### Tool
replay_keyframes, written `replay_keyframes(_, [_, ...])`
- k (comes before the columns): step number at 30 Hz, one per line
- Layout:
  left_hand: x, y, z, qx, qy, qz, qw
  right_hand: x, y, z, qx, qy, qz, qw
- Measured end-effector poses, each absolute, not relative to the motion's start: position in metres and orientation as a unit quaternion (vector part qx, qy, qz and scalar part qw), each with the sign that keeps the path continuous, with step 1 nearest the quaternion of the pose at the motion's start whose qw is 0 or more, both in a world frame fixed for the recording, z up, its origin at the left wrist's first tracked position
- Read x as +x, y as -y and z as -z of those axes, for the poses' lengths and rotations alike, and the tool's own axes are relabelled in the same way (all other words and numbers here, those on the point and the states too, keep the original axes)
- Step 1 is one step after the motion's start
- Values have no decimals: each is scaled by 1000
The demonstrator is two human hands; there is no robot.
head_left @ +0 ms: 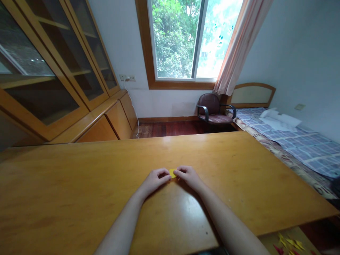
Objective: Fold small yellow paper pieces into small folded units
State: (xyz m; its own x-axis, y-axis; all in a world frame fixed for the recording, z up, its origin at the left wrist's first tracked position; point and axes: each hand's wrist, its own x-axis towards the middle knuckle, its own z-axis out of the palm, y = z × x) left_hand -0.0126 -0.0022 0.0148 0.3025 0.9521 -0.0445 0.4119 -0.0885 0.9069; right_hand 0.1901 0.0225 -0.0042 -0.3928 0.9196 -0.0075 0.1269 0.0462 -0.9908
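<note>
A small piece of yellow paper (pixel 172 173) is held between my two hands, just over the wooden table (pixel 106 198). My left hand (pixel 157 178) pinches its left edge between thumb and fingers. On the opposite side, my right hand (pixel 188 175) grips the paper's right edge, the thumb lying across it. Both wrists angle inward, and the fingertips nearly meet at the paper. Whether the paper is folded cannot be made out at this size.
At the lower right, below the table edge, several yellow and red folded paper pieces (pixel 290 244) lie on a board. Past the table stand a maroon armchair (pixel 209 108) and a bed (pixel 300 141). A glass-door cabinet (pixel 61 102) lines the left, near a white cord (pixel 132 99).
</note>
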Motion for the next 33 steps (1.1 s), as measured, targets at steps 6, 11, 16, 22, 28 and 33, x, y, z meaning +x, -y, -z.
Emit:
replay_keyframes(6, [-11, 3, -15, 679, -504, -294, 445, 190, -21, 2, -418, 628, -550, 359])
replay_keyframes(11, [-11, 3, -17, 671, -499, -307, 454, 189, -21, 1, -422, 628, -546, 360])
replay_keyframes(16, [-14, 1, -14, 661, -508, -314, 454, 190, -23, 0, -429, 614, -553, 365])
replay_keyframes(22, [-15, 1, -12, 668, -503, -320, 445, 192, -25, 2, -429, 590, -566, 384])
replay_keyframes(28, [-12, 3, -14, 676, -502, -318, 437, 193, -26, 5, -432, 595, -558, 385])
replay_keyframes(33, [-10, 4, -14, 681, -507, -313, 426, 192, -25, 4, -415, 600, -572, 374])
